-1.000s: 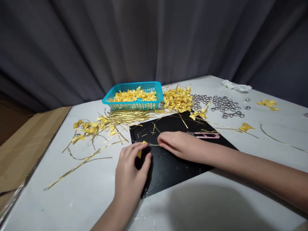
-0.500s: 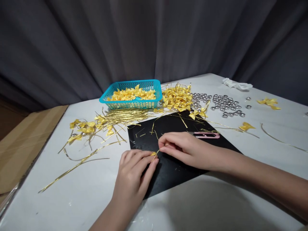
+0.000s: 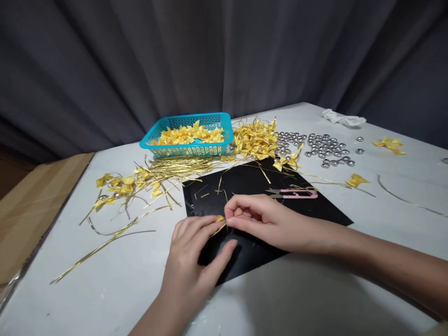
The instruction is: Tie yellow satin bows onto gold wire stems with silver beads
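Note:
My right hand [image 3: 261, 215] pinches a thin gold wire tie [image 3: 220, 228] between thumb and forefinger, over the black mat [image 3: 241, 261]. Beside it, my left hand [image 3: 196, 254] lies low on the mat, its fingers holding down a yellow ribbon bow [image 3: 220, 218]. Only a small bit of that bow shows at the fingertips; the rest is hidden. The left thumb stands apart from the fingers. Just beyond my right hand lie pink-handled thread snips [image 3: 297, 193], blades pointing left.
A blue basket [image 3: 187, 150] of yellow bows stands at the back. Near it lie gold wire ties [image 3: 182, 168], a heap of wired bows [image 3: 255, 139] and several silver beads [image 3: 327, 147]. More bows [image 3: 121, 184] lie left. A white cloth [image 3: 343, 118] rests at the far right.
My left thumb has lifted away from the wire and bow. My right hand has shifted slightly left, its pinch now close against the left fingertips.

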`<state>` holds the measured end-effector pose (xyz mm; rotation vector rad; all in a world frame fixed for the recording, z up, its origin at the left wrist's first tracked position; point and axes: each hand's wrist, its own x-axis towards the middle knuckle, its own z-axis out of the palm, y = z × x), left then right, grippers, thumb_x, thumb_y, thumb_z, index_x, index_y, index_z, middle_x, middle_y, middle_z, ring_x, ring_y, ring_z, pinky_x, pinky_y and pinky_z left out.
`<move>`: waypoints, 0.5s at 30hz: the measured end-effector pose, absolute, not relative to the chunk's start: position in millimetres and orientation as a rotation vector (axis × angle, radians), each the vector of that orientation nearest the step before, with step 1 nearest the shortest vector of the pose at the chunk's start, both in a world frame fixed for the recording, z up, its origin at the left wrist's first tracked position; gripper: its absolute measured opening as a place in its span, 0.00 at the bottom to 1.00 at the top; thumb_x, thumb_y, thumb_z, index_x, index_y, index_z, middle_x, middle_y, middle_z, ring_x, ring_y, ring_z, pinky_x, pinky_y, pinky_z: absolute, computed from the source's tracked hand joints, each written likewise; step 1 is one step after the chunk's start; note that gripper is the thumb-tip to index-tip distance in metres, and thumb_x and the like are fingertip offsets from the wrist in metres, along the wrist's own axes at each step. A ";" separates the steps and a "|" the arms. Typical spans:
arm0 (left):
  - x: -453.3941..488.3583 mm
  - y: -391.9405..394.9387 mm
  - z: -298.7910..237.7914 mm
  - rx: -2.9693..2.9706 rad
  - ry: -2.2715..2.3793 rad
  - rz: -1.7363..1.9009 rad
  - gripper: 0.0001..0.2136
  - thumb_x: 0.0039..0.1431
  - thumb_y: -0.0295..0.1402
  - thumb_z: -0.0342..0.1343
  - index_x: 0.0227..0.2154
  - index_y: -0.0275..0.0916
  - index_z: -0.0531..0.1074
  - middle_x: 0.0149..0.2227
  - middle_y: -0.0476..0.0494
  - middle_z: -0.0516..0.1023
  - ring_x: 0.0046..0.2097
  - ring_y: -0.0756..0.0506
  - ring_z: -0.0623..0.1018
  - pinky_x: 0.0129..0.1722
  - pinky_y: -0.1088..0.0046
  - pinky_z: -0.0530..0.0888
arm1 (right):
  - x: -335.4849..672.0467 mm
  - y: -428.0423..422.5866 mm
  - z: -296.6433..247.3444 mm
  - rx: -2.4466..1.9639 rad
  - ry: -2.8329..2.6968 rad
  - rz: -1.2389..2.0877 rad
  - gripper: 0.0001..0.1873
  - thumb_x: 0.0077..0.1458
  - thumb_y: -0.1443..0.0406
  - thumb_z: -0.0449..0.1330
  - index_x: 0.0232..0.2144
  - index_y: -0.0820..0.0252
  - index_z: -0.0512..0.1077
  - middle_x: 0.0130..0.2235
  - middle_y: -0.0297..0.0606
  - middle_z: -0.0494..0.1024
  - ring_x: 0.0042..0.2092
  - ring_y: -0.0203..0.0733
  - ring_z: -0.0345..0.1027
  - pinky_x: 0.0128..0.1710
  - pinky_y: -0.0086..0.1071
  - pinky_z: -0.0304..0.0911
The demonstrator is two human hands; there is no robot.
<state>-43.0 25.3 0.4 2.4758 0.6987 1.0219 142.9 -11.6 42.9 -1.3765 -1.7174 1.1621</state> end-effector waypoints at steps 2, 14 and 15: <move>-43.1 25.3 0.0 2.488 0.679 1.030 0.07 0.56 0.27 0.57 0.39 0.37 0.71 0.38 0.44 0.76 0.39 0.46 0.72 0.39 0.67 0.67 | 142.1 -12.2 42.9 -1.367 -1.733 1.181 0.09 0.59 0.62 0.51 0.31 0.64 0.64 0.24 0.27 0.58 0.25 0.28 0.50 0.24 0.23 0.49; -42.1 24.2 2.2 2.468 0.643 1.026 0.06 0.56 0.26 0.57 0.37 0.38 0.71 0.37 0.44 0.77 0.37 0.47 0.73 0.37 0.67 0.67 | 139.5 -16.3 45.6 -1.345 -1.733 1.216 0.09 0.59 0.62 0.50 0.32 0.64 0.65 0.24 0.28 0.59 0.26 0.29 0.50 0.24 0.23 0.50; -42.4 24.0 2.7 2.471 0.636 1.008 0.06 0.57 0.24 0.56 0.37 0.38 0.71 0.36 0.45 0.77 0.37 0.47 0.73 0.37 0.67 0.67 | 139.0 -16.7 45.4 -1.346 -1.738 1.219 0.09 0.59 0.62 0.50 0.32 0.64 0.65 0.24 0.28 0.59 0.26 0.29 0.50 0.24 0.23 0.49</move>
